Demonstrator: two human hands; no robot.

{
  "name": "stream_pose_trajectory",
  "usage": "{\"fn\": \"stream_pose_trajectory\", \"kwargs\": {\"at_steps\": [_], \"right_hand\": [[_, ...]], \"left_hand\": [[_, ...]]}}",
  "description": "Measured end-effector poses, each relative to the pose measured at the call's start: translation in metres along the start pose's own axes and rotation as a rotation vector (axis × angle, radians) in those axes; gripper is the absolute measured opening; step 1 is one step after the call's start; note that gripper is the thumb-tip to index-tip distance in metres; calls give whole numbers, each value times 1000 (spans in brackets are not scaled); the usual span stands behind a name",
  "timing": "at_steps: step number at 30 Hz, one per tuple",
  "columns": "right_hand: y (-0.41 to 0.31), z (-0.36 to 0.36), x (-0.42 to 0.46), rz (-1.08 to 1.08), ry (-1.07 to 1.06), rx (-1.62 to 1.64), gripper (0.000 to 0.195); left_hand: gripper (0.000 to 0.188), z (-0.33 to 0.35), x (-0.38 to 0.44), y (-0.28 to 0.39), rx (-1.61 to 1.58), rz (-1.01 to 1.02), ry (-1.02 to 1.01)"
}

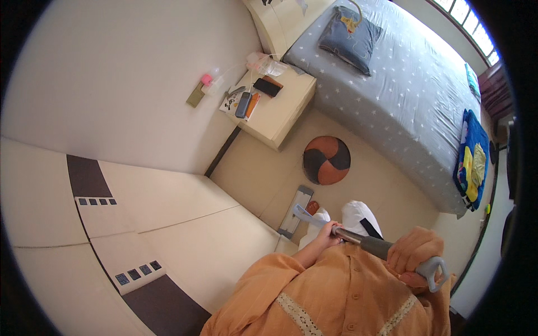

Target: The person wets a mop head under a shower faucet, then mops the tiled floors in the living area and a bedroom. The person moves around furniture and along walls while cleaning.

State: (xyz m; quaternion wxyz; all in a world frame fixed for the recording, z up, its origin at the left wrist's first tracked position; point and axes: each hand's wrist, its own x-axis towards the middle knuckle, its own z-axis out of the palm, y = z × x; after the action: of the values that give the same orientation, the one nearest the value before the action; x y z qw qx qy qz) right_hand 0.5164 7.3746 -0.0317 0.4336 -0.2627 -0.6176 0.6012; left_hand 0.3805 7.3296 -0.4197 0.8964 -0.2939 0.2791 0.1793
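Note:
Both my hands are closed around the pole of a flat mop. My right hand (pixel 414 254) grips the grey foam section near the top, just below the grey plastic hanging loop (pixel 437 275). Lower on the pole, my left hand (pixel 329 236) holds it where the metal tube (pixel 349 235) meets a narrower part. The mop's flat rectangular head (pixel 296 212), pale with grey ends, lies on the tiled floor (pixel 269 180) beside my slippered foot (pixel 312 207). Part of that head is hidden behind the light blue lower section (pixel 308 216).
A round orange-and-black patterned stool or cushion (pixel 327 160) sits on the floor ahead. Beyond stands a cream nightstand (pixel 279 113) bearing a phone (pixel 267 87). A bed (pixel 403 96) with starred grey sheet is at right, cream wardrobe doors (pixel 201 235) at left.

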Motion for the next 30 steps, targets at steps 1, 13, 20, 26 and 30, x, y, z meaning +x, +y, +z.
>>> {"fn": "stream_pose_trajectory", "kwargs": {"at_steps": [1, 13, 20, 26, 30], "right_hand": [[3, -3, 1, -15, -44, 13, 18], [4, -9, 14, -117, -459, 64, 9], [4, -18, 34, -24, -746, 43, 9], [0, -31, 37, -15, -650, 57, 11], [-2, -51, 28, -99, -558, 108, 12]], "left_hand": [[7, -2, 1, 1, -79, 22, 43], [9, 2, -15, -7, 187, 208, 197], [10, -9, -12, -7, 172, 258, 114], [9, 17, -16, -19, -46, 403, 169], [10, 24, 5, -24, -80, 414, 220]]}}
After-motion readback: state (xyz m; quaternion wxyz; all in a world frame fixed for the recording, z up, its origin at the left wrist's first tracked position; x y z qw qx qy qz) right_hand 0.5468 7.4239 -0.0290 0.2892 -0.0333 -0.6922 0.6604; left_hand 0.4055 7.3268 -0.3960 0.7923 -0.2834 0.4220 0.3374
